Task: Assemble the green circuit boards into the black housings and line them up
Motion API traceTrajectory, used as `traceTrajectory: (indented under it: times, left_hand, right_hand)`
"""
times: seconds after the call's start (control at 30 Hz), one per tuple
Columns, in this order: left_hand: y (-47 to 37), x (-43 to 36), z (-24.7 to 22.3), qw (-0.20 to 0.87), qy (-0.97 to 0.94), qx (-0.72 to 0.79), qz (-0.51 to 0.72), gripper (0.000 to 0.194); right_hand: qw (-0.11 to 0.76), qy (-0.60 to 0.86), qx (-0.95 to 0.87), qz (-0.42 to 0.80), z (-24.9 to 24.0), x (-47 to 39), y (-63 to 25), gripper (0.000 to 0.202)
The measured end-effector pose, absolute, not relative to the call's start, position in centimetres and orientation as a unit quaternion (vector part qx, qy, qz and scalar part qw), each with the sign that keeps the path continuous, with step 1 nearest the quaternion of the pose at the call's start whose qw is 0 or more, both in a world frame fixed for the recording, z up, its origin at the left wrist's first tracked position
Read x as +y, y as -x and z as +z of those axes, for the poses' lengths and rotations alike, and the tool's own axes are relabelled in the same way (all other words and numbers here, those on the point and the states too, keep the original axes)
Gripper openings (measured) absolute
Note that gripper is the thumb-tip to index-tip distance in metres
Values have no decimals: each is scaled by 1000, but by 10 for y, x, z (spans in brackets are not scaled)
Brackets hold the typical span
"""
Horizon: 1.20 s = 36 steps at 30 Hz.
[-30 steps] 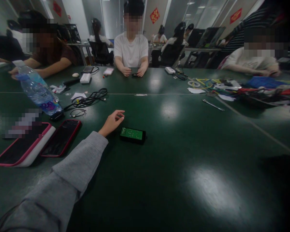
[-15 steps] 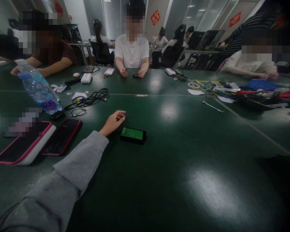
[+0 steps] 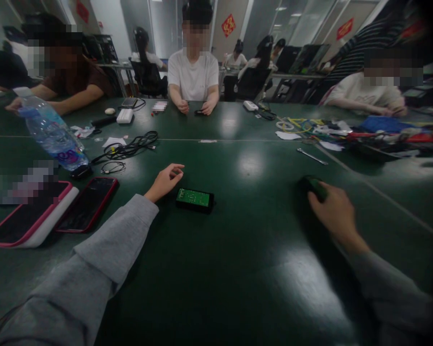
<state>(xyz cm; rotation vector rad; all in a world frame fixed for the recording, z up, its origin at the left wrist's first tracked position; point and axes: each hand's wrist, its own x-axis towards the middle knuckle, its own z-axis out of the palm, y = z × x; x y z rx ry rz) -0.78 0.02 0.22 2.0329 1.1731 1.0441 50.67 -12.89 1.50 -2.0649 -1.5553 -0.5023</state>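
Observation:
My left hand [image 3: 166, 181] rests over the table, fingers loosely bent with a gap between thumb and forefinger, and holds nothing. Just to its right lies a green circuit board [image 3: 193, 197], seated face up in a small black case [image 3: 194, 207]. On the right side my right hand [image 3: 335, 210] is closed around a dark black-and-green object [image 3: 316, 187]. Motion blur and the fingers hide what kind of object that is. It is well apart from the circuit board.
Two red-edged phones [image 3: 88, 204] [image 3: 29, 214] and a tilted water bottle [image 3: 54, 134] lie left. Black cables [image 3: 137, 146] are coiled beyond. A wrench [image 3: 312, 156] lies right, near tangled wires [image 3: 303, 126]. Opposite sits a person in a white shirt [image 3: 193, 74]; others sit at both sides.
My right hand has come into view from the right, with the dark object in it. My left hand and the circuit board stay as they were; the whole view has shifted slightly.

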Motion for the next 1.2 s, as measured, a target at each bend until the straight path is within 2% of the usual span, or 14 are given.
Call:
traceTrajectory:
  times: [0.17, 0.33, 0.5, 0.93, 1.2]
  left_hand:
    - [7, -2, 4, 294, -750, 443, 393, 31]
    - [5, -4, 6, 298, -747, 445, 394, 30]
    - [3, -9, 13, 298, -754, 441, 384, 28]
    - [3, -10, 15, 306, -756, 446, 369, 34]
    - [1, -15, 21, 238, -807, 400, 363, 38]
  right_hand:
    - [290, 642, -701, -110, 10, -47, -354, 47]
    - [338, 482, -809, -12, 16, -37, -266, 49]
    - [372, 487, -789, 50, 17, -43, -270, 42]
    - [291, 389, -871, 75, 32, -57, -266, 33]
    - [271, 372, -885, 69, 33, -56, -266, 28]
